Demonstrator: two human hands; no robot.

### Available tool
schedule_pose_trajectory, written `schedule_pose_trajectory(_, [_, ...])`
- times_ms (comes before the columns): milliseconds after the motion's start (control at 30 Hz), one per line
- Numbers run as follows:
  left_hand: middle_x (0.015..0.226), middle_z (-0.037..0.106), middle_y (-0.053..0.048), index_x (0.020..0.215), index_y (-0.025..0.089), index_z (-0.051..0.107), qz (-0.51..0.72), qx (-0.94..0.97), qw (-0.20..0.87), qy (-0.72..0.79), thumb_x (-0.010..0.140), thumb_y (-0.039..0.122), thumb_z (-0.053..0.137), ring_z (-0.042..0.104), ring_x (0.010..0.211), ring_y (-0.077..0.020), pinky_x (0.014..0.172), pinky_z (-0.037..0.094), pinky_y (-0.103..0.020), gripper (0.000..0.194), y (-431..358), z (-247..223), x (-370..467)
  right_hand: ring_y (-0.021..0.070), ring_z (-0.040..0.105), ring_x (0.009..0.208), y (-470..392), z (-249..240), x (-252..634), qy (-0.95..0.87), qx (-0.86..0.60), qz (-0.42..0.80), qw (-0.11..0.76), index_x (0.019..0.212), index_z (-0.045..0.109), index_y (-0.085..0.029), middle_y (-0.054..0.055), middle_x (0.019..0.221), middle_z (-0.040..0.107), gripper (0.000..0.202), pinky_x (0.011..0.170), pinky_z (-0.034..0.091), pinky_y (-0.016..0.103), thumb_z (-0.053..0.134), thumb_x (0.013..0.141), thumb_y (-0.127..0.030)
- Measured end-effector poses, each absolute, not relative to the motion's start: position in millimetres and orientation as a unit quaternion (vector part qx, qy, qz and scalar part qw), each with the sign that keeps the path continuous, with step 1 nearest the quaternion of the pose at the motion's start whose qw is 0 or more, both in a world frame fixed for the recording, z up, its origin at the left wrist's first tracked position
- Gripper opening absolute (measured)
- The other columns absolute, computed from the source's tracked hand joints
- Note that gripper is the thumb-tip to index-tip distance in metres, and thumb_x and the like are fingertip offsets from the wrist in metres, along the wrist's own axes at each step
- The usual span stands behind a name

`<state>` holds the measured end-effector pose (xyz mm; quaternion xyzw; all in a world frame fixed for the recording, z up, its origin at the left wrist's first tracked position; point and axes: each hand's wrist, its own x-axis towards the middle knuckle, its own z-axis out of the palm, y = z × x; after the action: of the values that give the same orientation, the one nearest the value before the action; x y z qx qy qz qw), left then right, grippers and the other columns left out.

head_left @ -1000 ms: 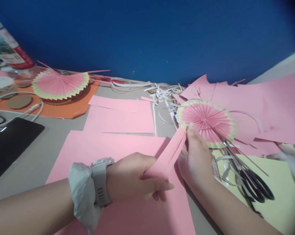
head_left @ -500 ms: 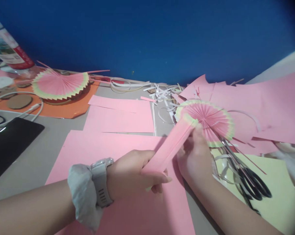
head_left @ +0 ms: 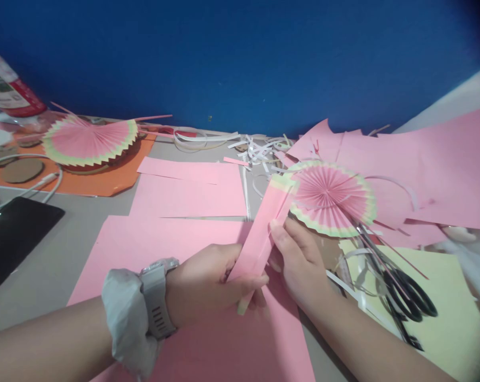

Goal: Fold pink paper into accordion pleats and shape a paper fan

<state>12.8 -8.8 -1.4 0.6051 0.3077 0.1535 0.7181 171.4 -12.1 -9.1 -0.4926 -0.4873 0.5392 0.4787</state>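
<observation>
Between my hands is a folded pink paper strip [head_left: 259,233] with pale yellow-green ends, held slanted above a large pink sheet [head_left: 144,244]. My left hand [head_left: 212,284] is closed round its lower end, thumb across the front. At the strip's right edge, about halfway up, my right hand [head_left: 303,265] pinches it between thumb and fingers. Just beyond the right hand lies a round pleated paper fan [head_left: 335,196], pink with a yellow-green rim. Black-handled scissors [head_left: 411,294] lie partly over a pale yellow sheet [head_left: 447,297].
Another pleated fan [head_left: 92,140] rests at the left on orange paper [head_left: 116,180], near a bottle [head_left: 13,87]. A black phone-like device [head_left: 20,233] lies at the left. White paper strips [head_left: 259,151] are heaped by the blue wall [head_left: 240,63]; pink sheets [head_left: 443,170] lie at the right.
My right hand has slid down from the strip's upper end to about its middle. The strip now stands steeper, its upper end further left. The whole view has shifted slightly.
</observation>
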Motion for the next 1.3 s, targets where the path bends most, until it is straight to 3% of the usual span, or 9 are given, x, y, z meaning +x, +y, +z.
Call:
schedule_pose_trajectory(200, [0.066,0.063,0.0,0.073,0.015,0.054,0.137,0.584,0.727,0.334,0.081,0.026,0.055,0.064,0.067,-0.015,0.061,0.048,-0.023,0.014,-8.1,3.8,12.4,0.0065,0.026,0.041,-8.6,-12.5,173.3,-0.405,-0.501,0.541,0.541,0.063,0.043,-0.021,-0.007,0.052,0.032,0.028,0.038,0.025,0.02,0.053,0.085,-0.036])
schedule_pose_trajectory(567, [0.069,0.068,0.0,0.074,0.015,0.058,0.098,0.682,0.651,0.319,0.085,0.035,0.051,0.063,0.064,-0.0109,0.061,0.046,-0.018,0.023,-10.3,6.4,9.9,0.014,0.048,0.067,1.8,12.5,168.4,-0.401,-0.597,0.428,0.547,0.066,0.056,-0.021,0.001,0.067,0.05,0.018,0.049,0.04,0.021,0.049,0.081,-0.014])
schedule_pose_trajectory(667, [0.068,0.068,0.001,0.075,0.016,0.058,0.096,0.678,0.654,0.321,0.084,0.03,0.053,0.063,0.063,-0.0102,0.061,0.046,-0.018,0.017,-10.2,6.6,10.0,0.0144,0.048,0.063,1.5,13.1,168.0,-0.4,-0.599,0.426,0.548,0.065,0.053,-0.023,0.0,0.064,0.049,0.017,0.045,0.037,0.021,0.05,0.081,-0.017])
schedule_pose_trajectory(800, [0.068,0.068,0.001,0.075,0.016,0.058,0.099,0.682,0.65,0.32,0.082,0.027,0.055,0.062,0.061,-0.0088,0.058,0.045,-0.016,0.013,-11.0,6.9,9.9,0.0109,0.034,0.045,1.2,8.8,169.8,-0.383,-0.584,0.458,0.55,0.059,0.045,-0.023,-0.004,0.053,0.037,0.026,0.038,0.03,0.022,0.048,0.085,-0.024])
schedule_pose_trajectory(967, [0.065,0.065,0.002,0.077,0.016,0.059,0.075,0.721,0.622,0.298,0.081,0.034,0.058,0.059,0.059,-0.0082,0.054,0.042,-0.014,0.019,-9.4,9.6,10.3,0.0117,0.043,0.051,1.7,10.5,169.7,-0.364,-0.615,0.436,0.547,0.068,0.056,-0.021,-0.001,0.062,0.048,0.021,0.047,0.039,0.024,0.045,0.086,-0.02])
schedule_pose_trajectory(1100, [0.06,0.061,0.003,0.075,0.016,0.057,0.065,0.715,0.626,0.305,0.079,0.036,0.06,0.057,0.055,-0.0078,0.052,0.041,-0.014,0.021,-9.8,11.8,11.1,0.0113,0.041,0.047,1.5,3.1,171.3,-0.37,-0.593,0.451,0.555,0.07,0.058,-0.022,-0.002,0.059,0.048,0.02,0.041,0.033,0.024,0.048,0.086,-0.027])
schedule_pose_trajectory(1300, [0.056,0.058,0.004,0.074,0.016,0.056,0.048,0.702,0.636,0.316,0.08,0.037,0.059,0.056,0.051,-0.0082,0.05,0.042,-0.015,0.022,-11.6,12.7,11.8,0.0138,0.047,0.047,4.3,-15.1,176.2,-0.309,-0.538,0.519,0.588,0.086,0.059,-0.024,0.001,0.069,0.057,0.02,0.04,0.034,0.027,0.048,0.085,-0.041])
